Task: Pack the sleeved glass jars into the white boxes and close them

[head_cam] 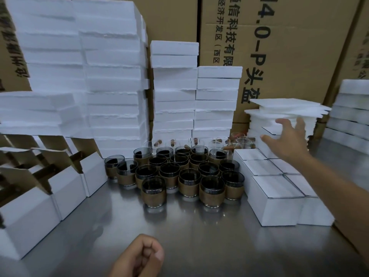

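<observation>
The near worktop [199, 236] is bare. Jars [185, 172] fill the middle, with boxes [275, 196] on both sides.

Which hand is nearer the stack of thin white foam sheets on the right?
Right. The right hand is open, reaching in front of the foam sheet stack; contact is unclear. The left hand is a fist low over the table, on the near side of the jars.

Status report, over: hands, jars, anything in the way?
Right hand open, reaching toward foam sheet stack. Left hand curled, empty. Sleeved jars clustered on table, unboxed. Nothing blocking them.
</observation>
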Action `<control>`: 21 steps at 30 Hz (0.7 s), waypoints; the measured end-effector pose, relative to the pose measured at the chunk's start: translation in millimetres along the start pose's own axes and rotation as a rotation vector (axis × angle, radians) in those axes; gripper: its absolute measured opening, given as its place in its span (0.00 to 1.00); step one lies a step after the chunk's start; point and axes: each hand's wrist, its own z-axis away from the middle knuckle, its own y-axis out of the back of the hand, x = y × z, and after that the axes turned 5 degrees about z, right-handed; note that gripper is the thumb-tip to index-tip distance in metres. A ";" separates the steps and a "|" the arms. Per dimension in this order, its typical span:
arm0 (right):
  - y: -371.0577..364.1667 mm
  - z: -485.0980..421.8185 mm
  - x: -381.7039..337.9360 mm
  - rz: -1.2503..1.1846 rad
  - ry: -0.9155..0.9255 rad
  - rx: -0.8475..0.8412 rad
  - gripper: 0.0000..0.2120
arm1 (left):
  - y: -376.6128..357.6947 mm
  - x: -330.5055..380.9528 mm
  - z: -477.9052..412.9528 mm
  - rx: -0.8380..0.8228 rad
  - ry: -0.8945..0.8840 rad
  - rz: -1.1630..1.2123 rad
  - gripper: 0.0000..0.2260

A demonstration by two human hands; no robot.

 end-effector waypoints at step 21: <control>-16.3 288.3 -75.1 -0.484 0.308 -0.273 0.14 | 7.8 29.1 15.2 -0.114 0.024 -0.091 0.08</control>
